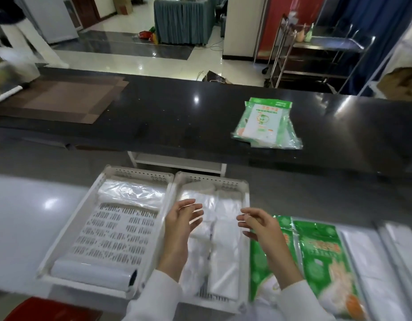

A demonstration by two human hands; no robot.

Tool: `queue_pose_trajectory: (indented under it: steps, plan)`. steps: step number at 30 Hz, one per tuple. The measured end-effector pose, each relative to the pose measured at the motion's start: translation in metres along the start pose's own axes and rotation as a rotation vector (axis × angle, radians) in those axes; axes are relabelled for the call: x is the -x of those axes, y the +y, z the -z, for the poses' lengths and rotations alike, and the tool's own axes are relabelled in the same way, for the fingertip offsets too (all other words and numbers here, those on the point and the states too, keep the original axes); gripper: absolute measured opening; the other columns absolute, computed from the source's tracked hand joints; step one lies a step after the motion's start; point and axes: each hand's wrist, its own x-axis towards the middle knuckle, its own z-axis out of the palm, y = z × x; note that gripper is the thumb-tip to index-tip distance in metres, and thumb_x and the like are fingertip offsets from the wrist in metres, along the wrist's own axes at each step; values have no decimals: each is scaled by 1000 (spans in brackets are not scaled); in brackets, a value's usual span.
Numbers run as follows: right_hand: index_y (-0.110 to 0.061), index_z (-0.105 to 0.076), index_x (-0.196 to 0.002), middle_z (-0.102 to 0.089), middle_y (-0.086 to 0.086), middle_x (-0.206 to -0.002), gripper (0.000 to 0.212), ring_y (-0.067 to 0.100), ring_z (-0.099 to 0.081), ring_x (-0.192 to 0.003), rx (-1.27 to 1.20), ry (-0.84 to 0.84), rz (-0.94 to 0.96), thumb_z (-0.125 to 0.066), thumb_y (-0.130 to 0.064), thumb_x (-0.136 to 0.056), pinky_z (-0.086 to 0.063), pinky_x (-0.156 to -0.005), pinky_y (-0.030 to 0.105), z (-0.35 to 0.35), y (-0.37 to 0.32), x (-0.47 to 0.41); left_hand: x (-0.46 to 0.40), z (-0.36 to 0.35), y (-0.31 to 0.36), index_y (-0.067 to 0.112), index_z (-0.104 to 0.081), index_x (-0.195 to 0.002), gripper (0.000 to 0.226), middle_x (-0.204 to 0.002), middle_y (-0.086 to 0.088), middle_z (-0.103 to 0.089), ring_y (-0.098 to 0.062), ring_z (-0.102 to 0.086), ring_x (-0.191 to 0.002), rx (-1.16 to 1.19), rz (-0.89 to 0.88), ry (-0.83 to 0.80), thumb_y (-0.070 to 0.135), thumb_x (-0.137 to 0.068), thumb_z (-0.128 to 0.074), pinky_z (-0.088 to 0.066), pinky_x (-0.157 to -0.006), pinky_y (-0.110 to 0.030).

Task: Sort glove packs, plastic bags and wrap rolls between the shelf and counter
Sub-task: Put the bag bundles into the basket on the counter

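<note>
Both hands, left hand [180, 222] and right hand [258, 224], hovered empty with fingers relaxed over clear plastic bags [220, 246] in the perforated white tray [245, 188]; slippery stack risked sliding if pinched unevenly.

Dim indoor light, ceiling glare on black counter [177, 117] — motion blur, edges bowed.

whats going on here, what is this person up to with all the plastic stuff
A person is sorting packaged goods. Both hands, left hand and right hand, hover open and empty over the white tray of folded plastic bags. A stack of green glove packs lies on the black counter; a wrap roll sits in the left tray.
</note>
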Motion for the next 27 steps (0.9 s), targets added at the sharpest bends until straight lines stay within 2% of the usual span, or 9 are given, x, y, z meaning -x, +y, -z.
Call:
queue_pose_trajectory:
  steps: [5, 8, 12, 14, 16, 20, 22, 27]
  plan:
    - [-13, -72, -103, -80, 7, -94, 16, 19, -73, -84, -30, -7, -16, -61, -2, -101, -54, -73, 30, 75, 5, 5, 43, -66, -38, 6, -69, -108, 16, -100, -14, -78, -24, -75, -88, -96, -34, -38, 0, -99, -58, -60, -81, -35]
    - [-14, -73, -107, -82, 6, -98, 15, 19, -75, -89, -24, 4, -29, -62, -5, -101, -56, -78, 32, 119, 13, 11, 67, -99, -63, 6, -69, -106, 16, -96, -13, -78, -24, -75, -86, -147, -42, -58, -1, -99, -56, -61, -82, -37]
    - [-16, -74, -108, -82, 0, -96, 15, 19, -77, -93, -25, 38, -49, -64, -8, -100, -59, -84, 37, 168, 23, 18, 90, -132, -92, 6, -69, -105, 17, -95, -14, -78, -21, -74, -83, -193, -7, -88, -2, -99, -57, -61, -72, -30]
    - [-17, -74, -109, -82, -3, -96, 15, 20, -77, -95, -32, 65, -63, -64, -10, -101, -61, -84, 37, 187, 29, 22, 98, -143, -105, 5, -68, -106, 16, -95, -14, -78, -23, -74, -84, -225, 16, -109, -3, -99, -56, -62, -73, -33]
    - [-17, -74, -108, -82, -3, -96, 14, 20, -77, -97, -56, 84, -72, -64, -10, -101, -61, -83, 36, 200, 33, 25, 104, -152, -114, 5, -67, -104, 16, -97, -16, -78, -25, -74, -84, -262, 31, -133, -4, -99, -56, -62, -78, -37]
    - [-14, -74, -111, -81, 4, -100, 15, 23, -77, -98, -86, 126, -70, -64, -8, -100, -60, -91, 43, 215, 37, 36, 114, -166, -124, 6, -67, -105, 14, -94, -12, -78, -21, -73, -80, -352, 46, -191, -1, -100, -57, -60, -69, -29]
    - [-12, -73, -112, -81, 8, -103, 15, 25, -76, -99, -87, 132, -67, -64, -7, -100, -59, -92, 43, 220, 36, 41, 119, -172, -127, 6, -68, -105, 14, -96, -13, -78, -21, -72, -80, -377, 55, -230, 0, -101, -57, -58, -69, -30]
    - [-10, -73, -107, -80, 11, -99, 14, 21, -74, -88, -28, 169, -42, -62, -3, -100, -56, -80, 35, 231, 33, 64, 135, -187, -132, 7, -68, -107, 13, -94, -8, -78, -18, -71, -80, -371, 80, -319, 2, -101, -57, -55, -74, -33]
